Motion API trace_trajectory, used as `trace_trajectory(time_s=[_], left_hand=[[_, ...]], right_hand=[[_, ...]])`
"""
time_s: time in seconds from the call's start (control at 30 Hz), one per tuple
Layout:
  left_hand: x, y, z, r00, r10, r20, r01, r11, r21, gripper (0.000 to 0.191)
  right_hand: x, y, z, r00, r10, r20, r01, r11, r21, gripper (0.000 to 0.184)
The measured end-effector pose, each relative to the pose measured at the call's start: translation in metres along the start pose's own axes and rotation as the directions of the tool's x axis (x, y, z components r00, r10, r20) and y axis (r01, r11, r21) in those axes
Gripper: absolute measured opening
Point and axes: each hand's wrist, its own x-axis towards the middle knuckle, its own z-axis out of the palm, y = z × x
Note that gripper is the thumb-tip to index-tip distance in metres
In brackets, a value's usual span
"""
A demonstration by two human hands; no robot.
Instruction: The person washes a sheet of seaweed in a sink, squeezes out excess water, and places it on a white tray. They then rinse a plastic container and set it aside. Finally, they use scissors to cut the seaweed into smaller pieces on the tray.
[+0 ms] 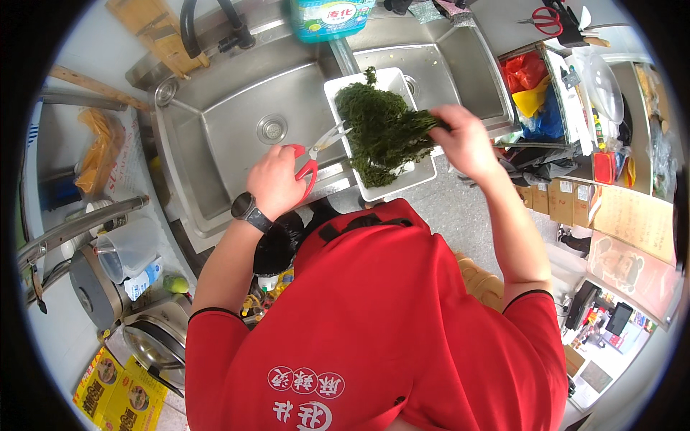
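Observation:
My left hand [276,182], with a dark watch on its wrist, holds red-handled scissors [314,153]. Their blades are parted and point at the near left rim of a white plastic tray [424,173]. Dark green leafy herbs or seaweed [377,121] fill much of this tray, which spans the double sink's divider and front edge. At the tray's right side, my right hand [462,137] grips a bunch of the greens by one end. Its fingertips are partly blurred.
The stainless steel sink [232,124] has a black faucet [237,40] behind its left basin. A turquoise detergent jug [331,19] stands at the back by the divider. Shelves with plastic bags [525,81] adjoin the right side; a clear plastic container [126,250] is at left.

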Motion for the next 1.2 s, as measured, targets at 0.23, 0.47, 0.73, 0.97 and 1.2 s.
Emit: trace_trajectory(time_s=[0.23, 0.47, 0.73, 0.97, 1.2], left_hand=[[0.007, 0.000, 0.006, 1.000, 0.010, -0.020, -0.011, 0.999, -0.032, 0.038], [0.011, -0.001, 0.007, 0.999, 0.037, -0.004, -0.037, 0.999, -0.024, 0.037], [0.010, 0.012, -0.010, 0.981, 0.177, -0.079, -0.183, 0.981, -0.071, 0.036], [0.003, 0.037, -0.043, 0.931, 0.335, -0.144, -0.353, 0.928, -0.121, 0.045], [0.022, 0.063, -0.050, 0.869, 0.478, -0.129, -0.483, 0.875, -0.013, 0.046]], right_hand=[[0.013, -0.027, -0.019, 0.977, 0.210, -0.017, -0.194, 0.927, 0.322, 0.039], [0.024, -0.029, -0.028, 0.912, 0.401, 0.088, -0.328, 0.585, 0.742, 0.031], [0.036, -0.061, -0.073, 0.861, 0.509, 0.023, -0.251, 0.385, 0.888, 0.019], [0.044, -0.084, -0.092, 0.831, 0.549, -0.089, -0.118, 0.330, 0.937, 0.020], [0.048, -0.113, -0.064, 0.821, 0.569, -0.037, -0.153, 0.282, 0.947, 0.021]])
